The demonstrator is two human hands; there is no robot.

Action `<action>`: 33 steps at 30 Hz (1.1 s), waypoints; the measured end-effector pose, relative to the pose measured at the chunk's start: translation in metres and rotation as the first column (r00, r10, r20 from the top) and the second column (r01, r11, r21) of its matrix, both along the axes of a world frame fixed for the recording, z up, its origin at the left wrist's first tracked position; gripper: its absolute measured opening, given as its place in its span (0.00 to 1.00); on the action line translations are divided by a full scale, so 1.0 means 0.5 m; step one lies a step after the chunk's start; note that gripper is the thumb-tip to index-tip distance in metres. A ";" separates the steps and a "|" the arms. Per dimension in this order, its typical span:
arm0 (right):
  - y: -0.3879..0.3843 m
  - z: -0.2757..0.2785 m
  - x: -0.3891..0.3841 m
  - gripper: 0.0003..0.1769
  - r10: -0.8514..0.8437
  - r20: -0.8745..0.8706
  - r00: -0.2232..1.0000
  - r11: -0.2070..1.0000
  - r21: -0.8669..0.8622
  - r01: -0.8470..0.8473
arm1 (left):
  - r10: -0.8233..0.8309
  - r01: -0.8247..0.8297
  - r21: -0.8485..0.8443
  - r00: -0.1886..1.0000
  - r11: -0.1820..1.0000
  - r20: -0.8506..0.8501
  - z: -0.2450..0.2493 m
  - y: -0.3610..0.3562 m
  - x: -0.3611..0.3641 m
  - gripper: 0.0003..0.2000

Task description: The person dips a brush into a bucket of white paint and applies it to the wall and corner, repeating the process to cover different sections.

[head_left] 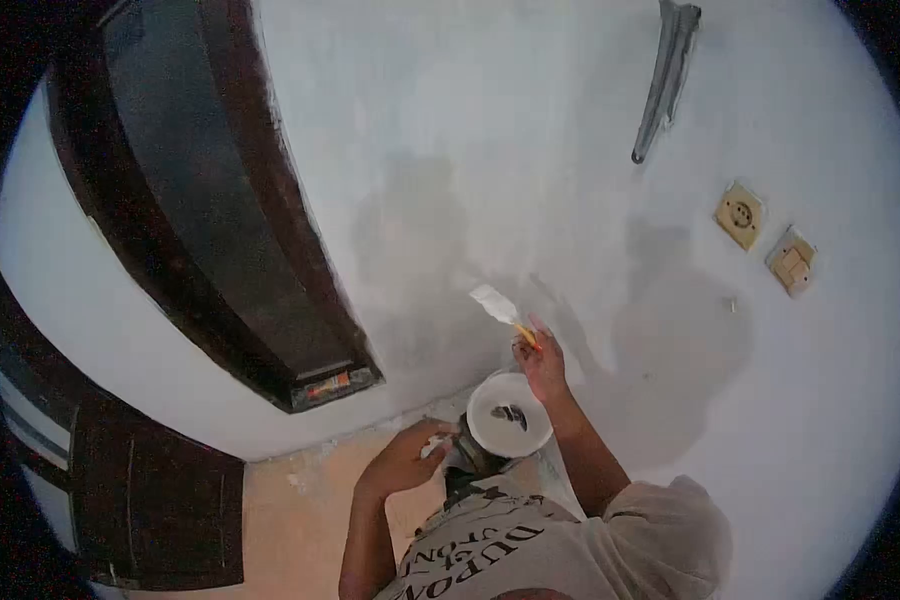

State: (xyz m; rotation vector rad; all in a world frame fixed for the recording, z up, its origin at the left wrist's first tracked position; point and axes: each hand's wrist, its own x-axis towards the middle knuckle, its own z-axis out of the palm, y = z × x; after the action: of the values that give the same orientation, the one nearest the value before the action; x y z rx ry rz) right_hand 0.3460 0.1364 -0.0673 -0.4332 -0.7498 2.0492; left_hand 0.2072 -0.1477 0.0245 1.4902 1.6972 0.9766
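Note:
A brush with a white-coated head and a yellow handle is in my right hand, whose fingers are closed round the handle. Its head points up and left, in front of the white wall. Below it is a round white bucket with something dark inside. My left hand is just left of the bucket, its fingers bent; something whitish shows at the fingertips, too small to make out.
A dark-framed window stands at the left, with a small orange item on its sill. A socket, a switch and a grey bracket are on the right wall. A dark door is lower left, beside the tan floor.

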 end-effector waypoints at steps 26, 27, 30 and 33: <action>0.204 0.259 -0.217 0.19 -0.045 -0.261 0.964 0.814 0.550 0.187 | -0.162 0.171 0.072 0.980 0.983 -0.112 0.151 0.289 -0.278 0.13; 0.205 0.267 -0.220 0.21 -0.050 -0.249 0.967 0.805 0.563 0.186 | -0.189 0.202 0.110 0.974 0.973 -0.121 0.156 0.304 -0.284 0.13; 0.236 0.269 -0.222 0.19 0.032 -0.179 0.983 0.818 0.570 0.078 | -0.238 0.258 0.119 0.958 0.959 -0.161 0.188 0.334 -0.289 0.14; 0.253 0.303 -0.243 0.30 0.031 -0.098 0.995 0.850 0.526 0.025 | -0.279 0.296 0.082 0.945 0.952 -0.172 0.205 0.371 -0.309 0.14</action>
State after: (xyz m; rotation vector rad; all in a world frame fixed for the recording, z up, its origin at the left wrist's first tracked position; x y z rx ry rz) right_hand 0.2244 0.2629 0.0844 -0.0088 -1.2009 1.7516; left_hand 0.0527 0.0378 0.1269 1.8686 1.4950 0.8194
